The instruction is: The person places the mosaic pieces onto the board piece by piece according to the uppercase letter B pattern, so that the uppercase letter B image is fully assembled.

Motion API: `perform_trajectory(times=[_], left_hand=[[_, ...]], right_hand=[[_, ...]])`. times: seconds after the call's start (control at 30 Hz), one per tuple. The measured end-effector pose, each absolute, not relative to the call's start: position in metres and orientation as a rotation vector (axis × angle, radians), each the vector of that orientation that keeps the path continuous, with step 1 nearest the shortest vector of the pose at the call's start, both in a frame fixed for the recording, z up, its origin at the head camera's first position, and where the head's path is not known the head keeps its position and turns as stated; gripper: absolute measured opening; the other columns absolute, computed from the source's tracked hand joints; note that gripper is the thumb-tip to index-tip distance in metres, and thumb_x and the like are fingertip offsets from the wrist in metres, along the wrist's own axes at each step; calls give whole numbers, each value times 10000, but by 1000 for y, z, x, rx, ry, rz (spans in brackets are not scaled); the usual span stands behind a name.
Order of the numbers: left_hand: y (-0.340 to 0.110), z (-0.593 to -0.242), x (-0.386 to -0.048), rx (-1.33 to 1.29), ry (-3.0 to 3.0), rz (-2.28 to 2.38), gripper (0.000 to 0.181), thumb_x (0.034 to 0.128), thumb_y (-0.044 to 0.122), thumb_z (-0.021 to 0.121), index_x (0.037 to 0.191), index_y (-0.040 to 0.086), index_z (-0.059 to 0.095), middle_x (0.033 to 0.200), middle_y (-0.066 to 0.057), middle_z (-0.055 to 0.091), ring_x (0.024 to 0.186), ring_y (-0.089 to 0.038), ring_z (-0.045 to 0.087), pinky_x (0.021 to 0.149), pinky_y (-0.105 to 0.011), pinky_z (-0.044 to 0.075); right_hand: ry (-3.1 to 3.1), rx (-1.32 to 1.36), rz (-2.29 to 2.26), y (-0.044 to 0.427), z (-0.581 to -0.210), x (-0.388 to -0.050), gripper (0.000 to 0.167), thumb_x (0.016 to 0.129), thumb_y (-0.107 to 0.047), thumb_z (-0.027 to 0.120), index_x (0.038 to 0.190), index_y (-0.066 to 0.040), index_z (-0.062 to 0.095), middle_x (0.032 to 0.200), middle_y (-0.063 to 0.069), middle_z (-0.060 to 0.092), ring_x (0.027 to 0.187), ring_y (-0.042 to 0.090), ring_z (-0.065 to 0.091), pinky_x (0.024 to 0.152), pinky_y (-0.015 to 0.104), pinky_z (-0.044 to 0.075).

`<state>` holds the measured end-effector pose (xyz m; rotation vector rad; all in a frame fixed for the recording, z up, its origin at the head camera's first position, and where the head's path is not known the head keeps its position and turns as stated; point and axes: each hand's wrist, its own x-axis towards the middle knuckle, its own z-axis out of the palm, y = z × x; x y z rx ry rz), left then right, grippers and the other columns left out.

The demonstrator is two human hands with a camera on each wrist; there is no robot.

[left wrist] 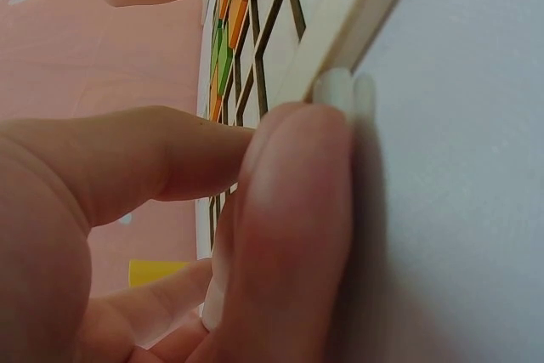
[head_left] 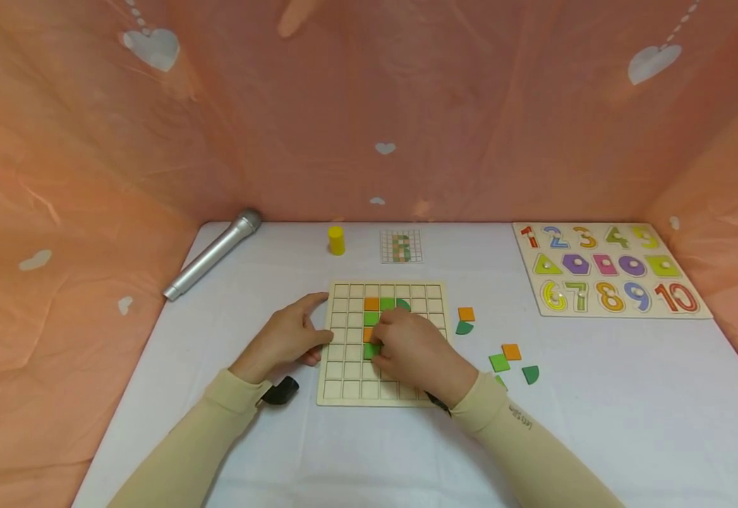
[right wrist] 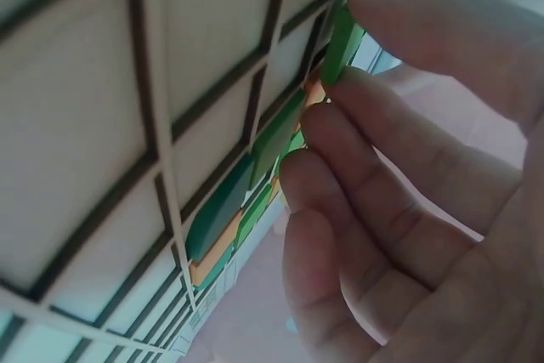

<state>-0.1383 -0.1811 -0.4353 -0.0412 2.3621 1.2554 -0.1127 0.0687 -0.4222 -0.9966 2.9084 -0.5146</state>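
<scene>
The wooden grid board (head_left: pixel 342 370) lies on the table, with an orange tile (head_left: pixel 372 303), a green tile (head_left: pixel 386 303) and others in its cells. My left hand (head_left: pixel 283 337) grips the board's left edge, with a fingertip at the board's side in the left wrist view. Over the middle of the board, my right hand (head_left: pixel 422 353) pinches a green square tile (right wrist: pixel 342 44) between thumb and forefinger, tilted against the grid. A dark green quarter-round piece (right wrist: pixel 219 210) shows below it in the right wrist view. My right hand hides part of the grid in the head view.
Loose tiles, including an orange one (head_left: pixel 511 351) and a dark green one (head_left: pixel 530 374), lie right of the board. Behind it are a yellow cylinder (head_left: pixel 336 240) and a pattern card (head_left: pixel 401 246). A microphone (head_left: pixel 213 255) lies at left, a number puzzle (head_left: pixel 613 270) at right.
</scene>
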Motion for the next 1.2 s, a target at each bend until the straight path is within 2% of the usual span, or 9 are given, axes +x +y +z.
perform_trajectory(times=[0.2,0.8,1.2], left_hand=[[-182,-436,-138,-36,2369,1245,825,945,142,797,1665,218,402,780,-107,669,588,-174,716,619,-317,655],[-183,-437,-138,-35,2357,1265,824,945,141,793,1664,223,399,781,-103,668,596,-181,714,623,-306,646],[-182,-437,-136,-41,2354,1273,814,951,142,788,1662,232,403,782,-98,664,602,-176,706,618,-287,621]], right_hand=[[2919,-1010,-487,66,-423,-112,73,854,-121,850,923,-133,830,908,-39,709,880,163,630,788,312,593],[2923,-960,-512,67,-424,-112,107,845,-164,876,941,-147,831,935,-38,713,856,155,610,741,307,580],[2910,-965,-515,69,-424,-113,87,858,-162,858,941,-145,838,944,-38,722,865,156,626,768,320,592]])
